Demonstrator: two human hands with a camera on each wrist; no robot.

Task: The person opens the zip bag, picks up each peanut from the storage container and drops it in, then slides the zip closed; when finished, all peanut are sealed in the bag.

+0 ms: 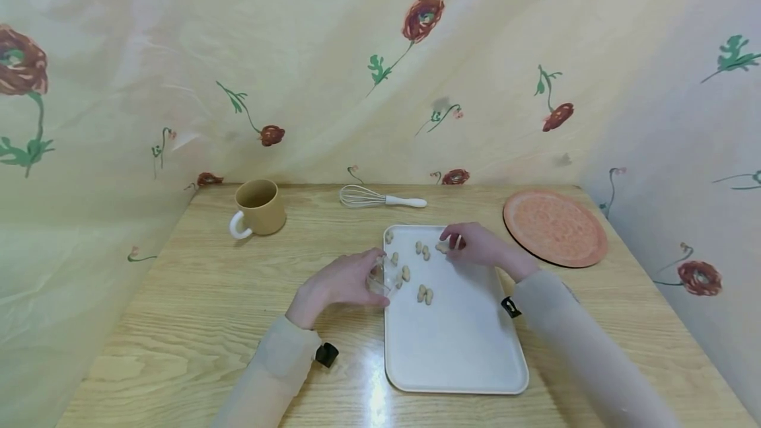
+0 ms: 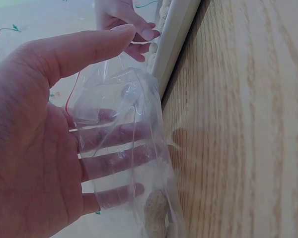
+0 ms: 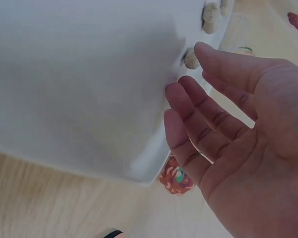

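Note:
My left hand [image 1: 351, 279] curves around a clear plastic bag [image 2: 121, 111] at the tray's left edge. In the left wrist view its fingers lie straight behind the clear film, with the thumb apart from them. One peanut [image 2: 156, 213] shows low in the bag. Over the far right part of the white tray [image 1: 454, 349], my right hand [image 1: 478, 245] reaches with thumb and fingers apart. Its thumb tip is right at a peanut [image 3: 190, 59]. More peanuts [image 1: 425, 294] lie scattered over the tray's far and left parts.
Behind the tray lies a whisk [image 1: 380, 199] with a white handle. A tan mug [image 1: 261, 210] with a white handle stands at the far left. To the right sits a round orange-pink mat [image 1: 555, 226]. A flowered cloth [image 1: 333, 65] hangs behind the wooden table [image 1: 196, 322].

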